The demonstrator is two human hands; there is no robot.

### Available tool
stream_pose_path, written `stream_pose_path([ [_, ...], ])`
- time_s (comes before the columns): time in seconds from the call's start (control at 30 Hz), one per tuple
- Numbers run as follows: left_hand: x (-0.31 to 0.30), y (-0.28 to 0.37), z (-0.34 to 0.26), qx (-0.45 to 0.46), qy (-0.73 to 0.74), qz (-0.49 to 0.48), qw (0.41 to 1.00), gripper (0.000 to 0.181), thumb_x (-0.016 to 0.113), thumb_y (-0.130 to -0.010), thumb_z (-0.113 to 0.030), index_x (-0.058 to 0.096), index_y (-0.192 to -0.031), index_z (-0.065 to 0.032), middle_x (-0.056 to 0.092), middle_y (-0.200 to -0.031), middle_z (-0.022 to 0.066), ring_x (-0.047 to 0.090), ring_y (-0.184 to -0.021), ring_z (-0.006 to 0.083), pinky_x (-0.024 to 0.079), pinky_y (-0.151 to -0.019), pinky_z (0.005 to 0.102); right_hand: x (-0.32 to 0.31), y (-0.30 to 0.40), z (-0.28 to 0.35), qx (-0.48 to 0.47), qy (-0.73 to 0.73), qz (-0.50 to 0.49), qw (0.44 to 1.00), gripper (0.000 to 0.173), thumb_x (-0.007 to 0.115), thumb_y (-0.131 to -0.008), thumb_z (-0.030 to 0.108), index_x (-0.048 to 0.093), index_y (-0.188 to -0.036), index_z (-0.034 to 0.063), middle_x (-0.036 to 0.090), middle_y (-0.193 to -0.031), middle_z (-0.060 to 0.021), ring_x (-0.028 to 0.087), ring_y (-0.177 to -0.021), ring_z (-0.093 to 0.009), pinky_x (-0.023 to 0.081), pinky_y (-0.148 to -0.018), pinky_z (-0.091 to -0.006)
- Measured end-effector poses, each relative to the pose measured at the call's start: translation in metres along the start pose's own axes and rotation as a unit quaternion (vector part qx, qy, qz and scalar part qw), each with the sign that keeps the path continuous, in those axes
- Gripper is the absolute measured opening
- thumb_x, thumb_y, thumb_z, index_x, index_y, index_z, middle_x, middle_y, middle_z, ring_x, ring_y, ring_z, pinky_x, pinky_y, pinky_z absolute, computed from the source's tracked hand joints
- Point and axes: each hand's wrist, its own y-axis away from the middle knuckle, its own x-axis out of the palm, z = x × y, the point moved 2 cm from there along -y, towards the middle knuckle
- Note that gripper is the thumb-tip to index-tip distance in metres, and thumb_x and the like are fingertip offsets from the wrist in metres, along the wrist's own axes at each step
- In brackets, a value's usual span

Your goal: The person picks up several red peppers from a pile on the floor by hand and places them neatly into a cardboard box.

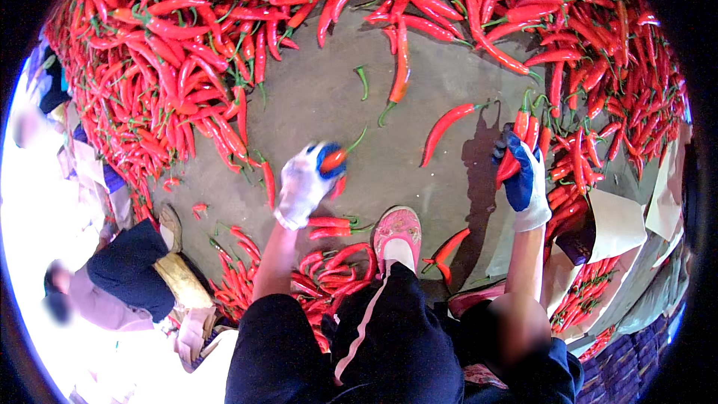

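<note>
My left hand [315, 182], in a white glove with a blue coated palm, is blurred and closed round a red chili pepper [334, 160] whose green stem points up to the right. My right hand [520, 171], gloved alike, grips several red chili peppers [521, 127], stems upward, beside the right-hand heap. Between my hands a single curved red chili [445, 130] lies on the grey floor [387, 179]. An orange-red chili [401, 70] and a loose green stem [363, 82] lie farther up. Just below my left hand are a few more chilies [330, 227].
Large heaps of red chilies rise at the left [168, 67] and right [606, 45]. Smaller piles lie near my legs [336, 275]. A pink shoe [397, 233] stands at centre. Open cartons [614, 224] with chilies are at the right. Other people [120, 286] are at the left.
</note>
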Motion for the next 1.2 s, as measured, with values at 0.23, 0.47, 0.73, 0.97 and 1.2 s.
stream_pose_path([
  [0.23,-0.014,0.016,0.006,0.031,0.116,0.021,0.992,0.034,0.078,-0.071,-0.028,0.07,-0.099,-0.0093,0.067,-0.09,0.0145,0.066,-0.08,0.033,0.052,-0.074,0.0392,0.022,-0.007,0.002,-0.188,0.464,-0.073,0.862,0.051,0.08,-0.072,0.027,0.061,-0.11,-0.001,0.068,-0.089,-0.0148,0.066,-0.079,-0.021,0.052,-0.074,-0.0324],
  [0.47,-0.022,-0.103,-0.08,0.278,-0.053,-0.096,0.954,0.048,0.071,-0.071,-0.012,0.063,-0.118,-0.0212,0.055,-0.131,0.0073,0.064,-0.095,0.0285,0.054,-0.078,0.0392,0.109,-0.009,-0.012,-0.149,0.755,-0.106,0.63,0.065,0.08,-0.069,0.036,0.049,-0.117,0.0064,0.064,-0.1,-0.0162,0.066,-0.089,-0.033,0.052,-0.077,-0.0437],
  [0.73,-0.001,-0.143,-0.08,0.438,-0.219,0.042,0.871,0.043,0.066,-0.077,-0.02,0.058,-0.119,-0.02,0.056,-0.128,0.0046,0.066,-0.088,0.025,0.054,-0.068,0.0391,0.06,0.009,-0.003,-0.148,0.732,-0.07,0.662,0.06,0.081,-0.064,0.024,0.055,-0.116,0.007,0.066,-0.094,-0.0155,0.067,-0.084,-0.028,0.052,-0.077,-0.0401],
  [0.97,-0.012,-0.118,-0.099,0.291,0.087,-0.04,0.952,0.042,0.074,-0.075,-0.021,0.063,-0.115,-0.0158,0.064,-0.106,0.0102,0.066,-0.085,0.0283,0.052,-0.068,0.0384,0.042,-0.029,0.058,-0.162,0.403,-0.065,0.898,0.039,0.079,-0.065,0.018,0.063,-0.098,0.0019,0.067,-0.079,-0.0055,0.064,-0.074,-0.017,0.051,-0.074,-0.0329],
  [1.2,0.025,-0.091,-0.113,-0.101,0.705,0.096,0.695,0.041,0.069,-0.088,-0.025,0.057,-0.12,-0.0035,0.065,-0.099,0.0037,0.065,-0.084,0.0137,0.053,-0.07,0.029,0.052,-0.073,0.075,-0.189,0.708,-0.109,0.672,0.055,0.074,-0.069,0.035,0.059,-0.115,0.0075,0.067,-0.097,-0.0206,0.064,-0.094,-0.037,0.05,-0.083,-0.0443],
])
